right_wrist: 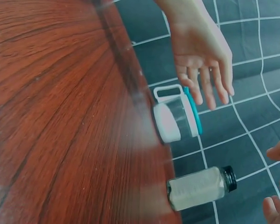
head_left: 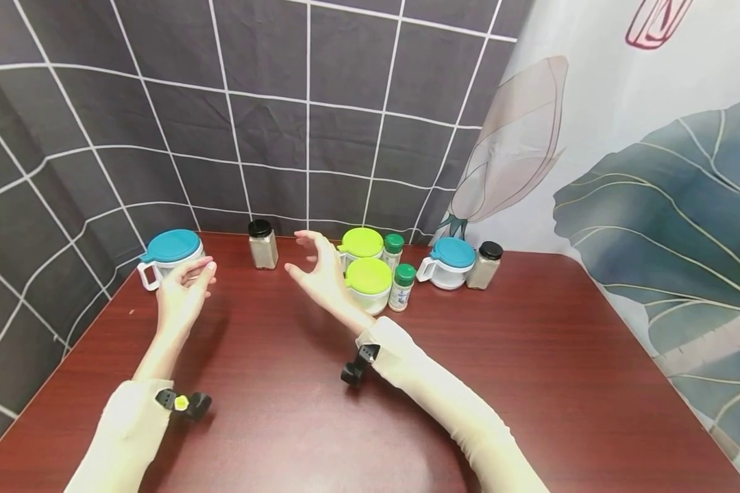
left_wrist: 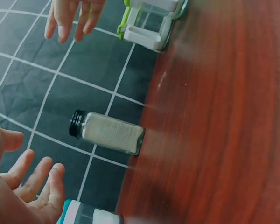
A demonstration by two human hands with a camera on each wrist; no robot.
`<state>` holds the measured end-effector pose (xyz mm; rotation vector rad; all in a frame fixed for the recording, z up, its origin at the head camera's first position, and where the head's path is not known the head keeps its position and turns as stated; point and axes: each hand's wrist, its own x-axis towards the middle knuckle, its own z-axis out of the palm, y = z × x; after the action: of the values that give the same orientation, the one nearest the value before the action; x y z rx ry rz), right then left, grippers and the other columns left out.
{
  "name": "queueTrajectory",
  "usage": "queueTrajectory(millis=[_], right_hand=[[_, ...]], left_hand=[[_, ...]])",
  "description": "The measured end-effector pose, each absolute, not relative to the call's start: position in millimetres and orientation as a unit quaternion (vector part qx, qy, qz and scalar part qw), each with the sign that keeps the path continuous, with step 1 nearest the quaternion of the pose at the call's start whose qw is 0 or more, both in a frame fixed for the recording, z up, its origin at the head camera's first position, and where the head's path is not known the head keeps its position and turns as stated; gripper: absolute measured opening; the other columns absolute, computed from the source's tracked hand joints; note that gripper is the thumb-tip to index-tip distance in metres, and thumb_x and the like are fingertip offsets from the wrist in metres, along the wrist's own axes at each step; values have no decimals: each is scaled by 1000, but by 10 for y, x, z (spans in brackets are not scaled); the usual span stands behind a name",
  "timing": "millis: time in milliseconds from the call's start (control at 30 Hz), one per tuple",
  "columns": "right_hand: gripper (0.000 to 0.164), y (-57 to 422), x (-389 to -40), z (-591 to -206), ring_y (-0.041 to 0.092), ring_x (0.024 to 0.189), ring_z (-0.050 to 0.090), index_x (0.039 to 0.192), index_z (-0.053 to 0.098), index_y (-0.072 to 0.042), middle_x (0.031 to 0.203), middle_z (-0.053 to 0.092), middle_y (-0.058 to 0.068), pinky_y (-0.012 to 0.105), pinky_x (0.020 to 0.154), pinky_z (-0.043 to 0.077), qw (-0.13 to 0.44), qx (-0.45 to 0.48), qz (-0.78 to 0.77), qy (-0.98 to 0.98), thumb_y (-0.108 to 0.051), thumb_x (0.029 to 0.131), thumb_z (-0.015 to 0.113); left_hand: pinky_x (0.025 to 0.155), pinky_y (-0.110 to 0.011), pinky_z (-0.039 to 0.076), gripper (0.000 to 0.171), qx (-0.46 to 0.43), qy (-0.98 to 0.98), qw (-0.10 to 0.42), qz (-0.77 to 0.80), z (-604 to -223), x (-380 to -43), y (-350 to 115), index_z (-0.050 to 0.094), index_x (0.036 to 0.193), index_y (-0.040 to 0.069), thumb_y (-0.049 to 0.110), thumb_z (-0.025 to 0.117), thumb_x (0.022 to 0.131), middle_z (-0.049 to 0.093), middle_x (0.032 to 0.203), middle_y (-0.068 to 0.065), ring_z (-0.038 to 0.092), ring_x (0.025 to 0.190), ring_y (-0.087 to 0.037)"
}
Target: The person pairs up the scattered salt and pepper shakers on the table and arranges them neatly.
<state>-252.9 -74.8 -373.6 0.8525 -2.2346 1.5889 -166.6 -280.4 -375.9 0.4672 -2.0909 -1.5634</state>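
My left hand is raised just in front of a seasoning jar with a blue lid and white handle; its loosely bent fingers hold nothing. To the right, my right hand hovers with thumb and fingers spread apart, gripping nothing. Between the hands, further back, a square shaker bottle with a black cap stands upright, filled with pale powder. Beside the right wrist are two jars with lime-green lids, one at the back and one in front, which the right forearm partly overlaps.
Two small green-capped shakers, one behind and one in front, stand by the lime-lidded jars. Further right are another blue-lidded jar and a second black-capped bottle. A dark gridded curtain hangs behind the reddish-brown table.
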Motion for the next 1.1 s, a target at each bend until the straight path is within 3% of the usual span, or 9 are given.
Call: queueTrajectory(millis=[367,600,867,967,1100], right_hand=[[51,-874,-2602,-3704,28,114,58,125,54,-6,121,63,15,41,90,53,121,288,544,-779,-1,78,73],[51,-983,-2668,-3714,20,111,59,125,55,-10,120,64,12,29,88,53,111,276,530,-794,-4,77,74],[52,-1097,-2735,-3757,24,110,60,125,55,-7,118,64,13,18,84,49,95,290,527,-793,-3,77,73],[53,-1134,-2778,-3767,27,111,60,126,54,-6,119,63,15,18,84,49,94,291,524,-795,-2,77,73],[54,-1170,-2844,-3790,31,112,60,126,53,-5,120,63,18,19,84,49,93,292,521,-797,-1,77,73]], left_hand=[[58,-6,48,42,183,-744,247,-593,-3669,-1765,-2868,58,128,-3,20,62,93,54,70,36,57,62,16],[56,-6,48,40,189,-723,259,-612,-3639,-1804,-2924,59,125,-6,16,62,92,56,65,37,58,60,15],[55,-5,47,34,204,-720,284,-600,-3629,-1824,-3001,64,117,-3,18,64,91,56,62,38,58,60,16],[58,-3,45,38,224,-738,289,-567,-3624,-1823,-3039,65,119,-2,23,65,90,53,62,40,55,62,19],[73,-4,42,40,258,-752,282,-537,-3615,-1828,-3076,67,119,6,30,67,88,54,68,40,52,71,22]])
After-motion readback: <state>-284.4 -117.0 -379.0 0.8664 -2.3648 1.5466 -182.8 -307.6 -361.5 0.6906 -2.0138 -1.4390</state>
